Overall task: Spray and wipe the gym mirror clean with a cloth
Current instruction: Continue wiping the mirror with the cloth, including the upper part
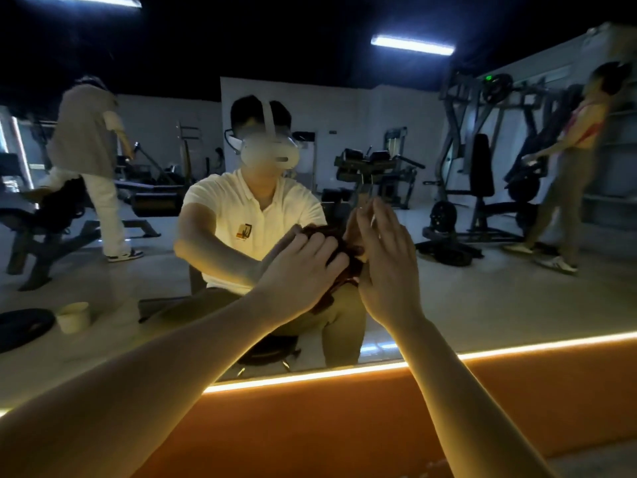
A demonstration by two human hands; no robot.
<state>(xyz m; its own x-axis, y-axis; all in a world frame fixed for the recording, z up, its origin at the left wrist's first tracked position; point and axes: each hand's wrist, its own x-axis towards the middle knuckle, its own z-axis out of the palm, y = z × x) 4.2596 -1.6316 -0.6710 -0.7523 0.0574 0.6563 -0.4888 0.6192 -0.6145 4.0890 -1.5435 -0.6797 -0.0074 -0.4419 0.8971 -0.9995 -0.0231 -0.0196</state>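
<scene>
Head: cloth (pixel 350 267) on mirror (pixel 482 298), lit edge (pixel 344 373) below

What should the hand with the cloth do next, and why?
Probably slide the left hand sideways across the mirror, keeping the reddish-brown cloth pressed on it. The cloth is already bunched against the glass under that hand, the right hand is open beside it holding nothing, and no spray bottle is in view, so wiping looks like the next step.
</scene>
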